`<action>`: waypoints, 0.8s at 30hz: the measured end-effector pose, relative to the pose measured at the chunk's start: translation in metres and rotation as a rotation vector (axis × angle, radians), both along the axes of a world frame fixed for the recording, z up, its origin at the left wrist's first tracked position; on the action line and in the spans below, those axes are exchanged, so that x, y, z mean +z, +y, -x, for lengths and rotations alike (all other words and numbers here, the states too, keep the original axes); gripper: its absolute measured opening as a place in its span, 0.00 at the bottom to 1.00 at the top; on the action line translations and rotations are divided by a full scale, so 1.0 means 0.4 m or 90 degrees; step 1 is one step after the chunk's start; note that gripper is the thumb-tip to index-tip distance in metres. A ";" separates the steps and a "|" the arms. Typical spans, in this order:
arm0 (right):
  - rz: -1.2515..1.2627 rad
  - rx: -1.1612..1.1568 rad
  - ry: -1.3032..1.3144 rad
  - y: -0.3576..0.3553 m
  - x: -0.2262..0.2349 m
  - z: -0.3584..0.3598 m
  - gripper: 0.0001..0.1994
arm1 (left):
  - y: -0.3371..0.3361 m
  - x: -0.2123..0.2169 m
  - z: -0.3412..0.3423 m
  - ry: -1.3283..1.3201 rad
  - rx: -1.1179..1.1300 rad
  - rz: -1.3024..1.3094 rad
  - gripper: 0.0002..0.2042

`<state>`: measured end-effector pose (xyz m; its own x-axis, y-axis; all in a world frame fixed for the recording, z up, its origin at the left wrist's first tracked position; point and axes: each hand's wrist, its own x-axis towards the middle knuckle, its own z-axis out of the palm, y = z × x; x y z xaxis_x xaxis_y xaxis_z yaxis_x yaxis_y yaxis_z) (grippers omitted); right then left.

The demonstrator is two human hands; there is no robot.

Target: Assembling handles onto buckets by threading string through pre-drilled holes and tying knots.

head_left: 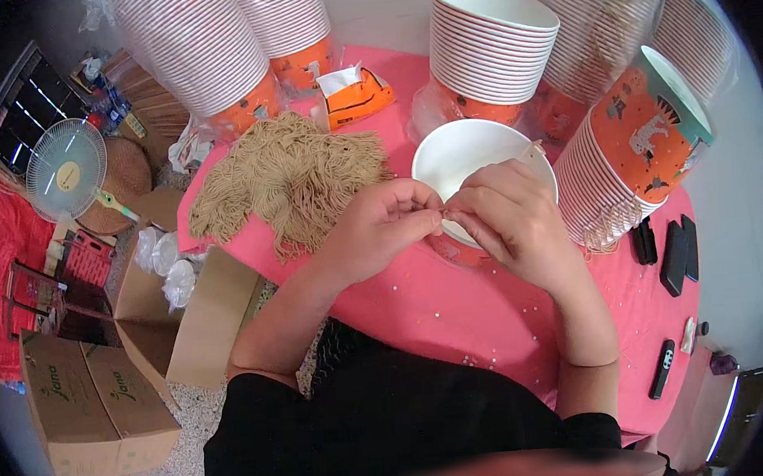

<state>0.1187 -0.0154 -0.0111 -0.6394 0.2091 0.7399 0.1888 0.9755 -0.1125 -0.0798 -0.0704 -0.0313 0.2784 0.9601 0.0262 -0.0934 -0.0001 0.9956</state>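
Note:
My left hand (387, 227) and my right hand (513, 215) meet fingertip to fingertip over the near rim of a white-lined paper bucket (472, 141). Both are closed in a pinch, and what lies between the fingertips is too small to make out. The bucket stands upright on the pink-covered table (439, 305), its orange outside mostly hidden by my hands. A bit of tan cord shows at its right rim. Left of the bucket, close to my left hand, lies a heap of tan cords (289, 182).
Behind the bucket rises a stack of nested buckets (496, 44); a tilted stack (635, 136) leans at the right with cords hanging from it. More tall stacks (196, 47) stand back left, near an orange tissue pack (356, 96). A remote control (662, 369) lies right; cardboard boxes (101, 399) stand left.

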 end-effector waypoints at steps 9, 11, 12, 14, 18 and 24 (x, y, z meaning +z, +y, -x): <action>-0.005 0.010 0.004 0.009 -0.022 0.008 0.07 | -0.006 -0.030 -0.006 0.043 0.023 -0.074 0.07; 0.001 0.001 0.004 0.008 -0.014 0.004 0.07 | -0.005 -0.033 -0.003 0.090 0.045 -0.084 0.06; 0.005 -0.005 0.004 0.009 -0.010 0.005 0.07 | -0.006 -0.035 0.002 0.138 0.070 -0.093 0.06; 0.003 -0.027 0.016 0.025 -0.006 -0.009 0.07 | -0.009 -0.040 0.012 0.157 0.095 -0.100 0.05; 0.057 -0.097 0.034 0.037 0.012 -0.044 0.06 | -0.011 -0.035 0.017 0.156 0.082 -0.120 0.05; 0.020 -0.120 -0.013 0.033 0.029 -0.063 0.05 | 0.002 -0.049 0.019 0.059 0.079 -0.098 0.05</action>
